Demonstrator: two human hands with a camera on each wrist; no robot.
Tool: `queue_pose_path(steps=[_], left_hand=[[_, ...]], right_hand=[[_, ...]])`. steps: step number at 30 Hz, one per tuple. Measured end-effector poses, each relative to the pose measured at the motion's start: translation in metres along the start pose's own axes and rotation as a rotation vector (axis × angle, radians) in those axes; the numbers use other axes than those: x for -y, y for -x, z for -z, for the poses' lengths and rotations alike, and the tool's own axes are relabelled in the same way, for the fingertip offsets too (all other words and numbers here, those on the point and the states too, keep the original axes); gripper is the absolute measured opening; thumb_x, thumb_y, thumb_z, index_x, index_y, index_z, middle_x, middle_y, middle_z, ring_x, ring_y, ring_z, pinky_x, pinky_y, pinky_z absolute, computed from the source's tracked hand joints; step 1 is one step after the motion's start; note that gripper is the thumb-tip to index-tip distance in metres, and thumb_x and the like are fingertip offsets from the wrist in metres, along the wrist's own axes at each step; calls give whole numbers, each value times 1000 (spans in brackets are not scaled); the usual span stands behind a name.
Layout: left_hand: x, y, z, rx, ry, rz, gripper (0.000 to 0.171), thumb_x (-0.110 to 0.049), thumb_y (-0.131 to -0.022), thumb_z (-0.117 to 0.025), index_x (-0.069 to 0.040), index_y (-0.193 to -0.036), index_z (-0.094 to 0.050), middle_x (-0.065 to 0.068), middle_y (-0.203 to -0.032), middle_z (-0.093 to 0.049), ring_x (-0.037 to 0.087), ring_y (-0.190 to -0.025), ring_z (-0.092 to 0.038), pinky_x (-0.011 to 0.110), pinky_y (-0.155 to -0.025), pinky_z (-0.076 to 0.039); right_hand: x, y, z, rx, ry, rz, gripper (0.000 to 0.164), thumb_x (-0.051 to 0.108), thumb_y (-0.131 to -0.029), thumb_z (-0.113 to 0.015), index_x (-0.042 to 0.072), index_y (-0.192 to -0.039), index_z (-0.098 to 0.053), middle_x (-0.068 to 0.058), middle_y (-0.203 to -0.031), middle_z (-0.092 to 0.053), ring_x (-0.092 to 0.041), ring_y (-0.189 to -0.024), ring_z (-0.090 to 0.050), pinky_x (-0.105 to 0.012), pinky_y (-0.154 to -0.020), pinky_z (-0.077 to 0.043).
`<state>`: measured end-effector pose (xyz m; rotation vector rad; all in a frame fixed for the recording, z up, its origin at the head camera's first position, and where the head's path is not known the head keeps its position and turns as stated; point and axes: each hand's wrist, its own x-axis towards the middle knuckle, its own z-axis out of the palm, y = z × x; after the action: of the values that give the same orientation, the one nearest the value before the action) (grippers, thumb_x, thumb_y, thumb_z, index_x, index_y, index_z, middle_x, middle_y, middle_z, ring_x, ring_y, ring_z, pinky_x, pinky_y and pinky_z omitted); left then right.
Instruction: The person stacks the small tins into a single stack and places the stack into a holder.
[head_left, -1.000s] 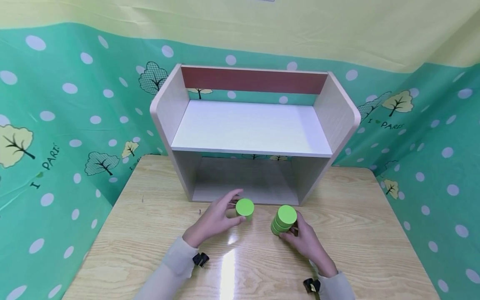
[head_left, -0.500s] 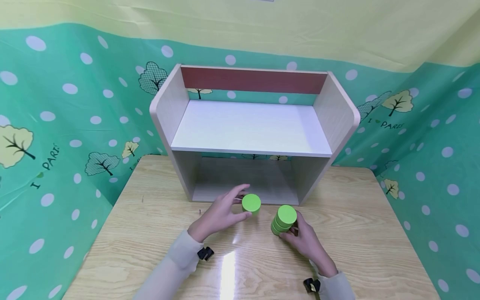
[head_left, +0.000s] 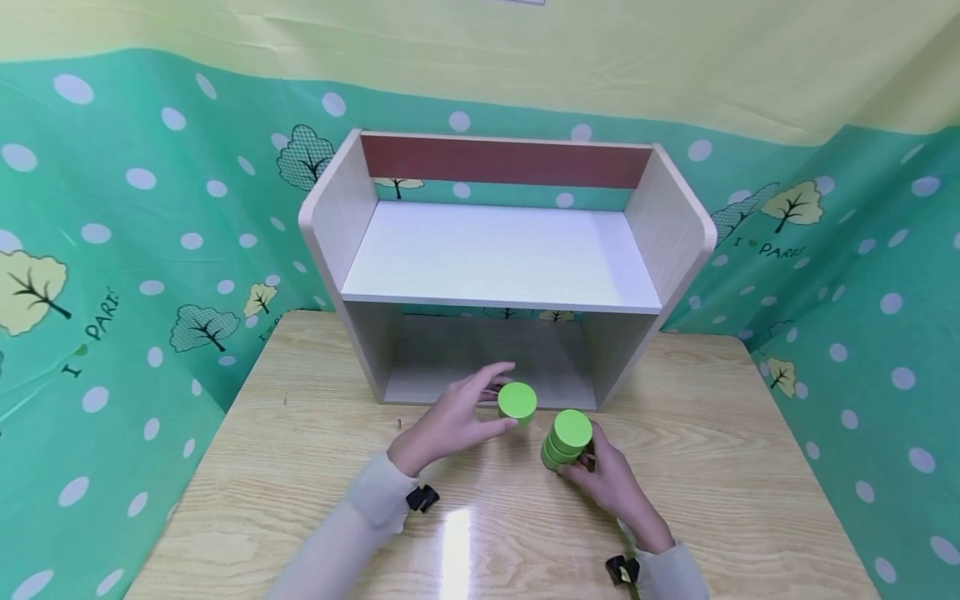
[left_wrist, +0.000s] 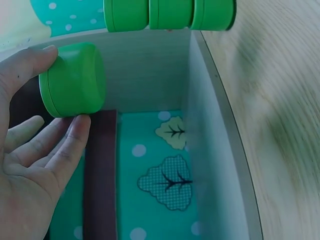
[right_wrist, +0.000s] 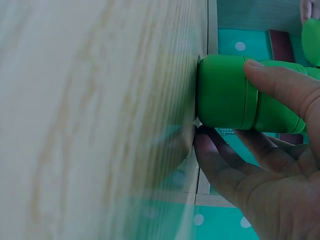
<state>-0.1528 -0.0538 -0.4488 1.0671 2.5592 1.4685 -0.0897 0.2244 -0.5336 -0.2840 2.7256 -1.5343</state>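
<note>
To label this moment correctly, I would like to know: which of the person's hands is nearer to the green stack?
Right. The right hand grips the green stack from its right side; the left hand is apart, to the stack's left, holding a single green cylinder.

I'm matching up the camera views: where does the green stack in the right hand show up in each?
Head: green stack, below and right of centre, held by the right hand.
Left wrist: green stack, along the top edge, appearing sideways.
Right wrist: green stack, right of centre, running off the right edge.
Shared landmark: dark red bar.
</note>
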Motion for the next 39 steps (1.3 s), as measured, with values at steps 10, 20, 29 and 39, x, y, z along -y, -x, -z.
queue_pose_path(steps=[10,20,29,39], left_hand=[[-11,-14,-3,19,6,-60,78,-21,-87,-81,-10,-151,-38,6,-135,-59,17,-114,-62,29,-96,-54],[-20,-28,-9,57,43,-108,78,-16,-86,-82,-6,-150,-38,10,-137,-57,21,-114,-62,31,-96,-54],[-23,-36,-16,93,8,-118,76,-27,-89,-79,-12,-151,-39,4,-137,-56,12,-114,-61,22,-95,-52],[-27,-43,-28,145,6,-132,77,-28,-90,-78,-13,-153,-36,4,-138,-56,11,-117,-59,23,-98,-51]], right_hand=[[0,0,-1,-8,4,-6,74,2,-79,-84,1,-141,-44,-20,-125,-62,-36,-116,-60,-47,-94,-55],[0,1,0,-7,8,27,73,3,-80,-84,2,-142,-44,-19,-124,-63,-35,-113,-61,-47,-91,-57],[0,1,0,-4,-1,31,74,3,-80,-83,1,-142,-43,-20,-124,-62,-36,-111,-62,-47,-91,-57],[2,0,0,-1,-4,-8,73,0,-81,-82,0,-142,-42,-22,-129,-59,-38,-116,-60,-48,-95,-55]])
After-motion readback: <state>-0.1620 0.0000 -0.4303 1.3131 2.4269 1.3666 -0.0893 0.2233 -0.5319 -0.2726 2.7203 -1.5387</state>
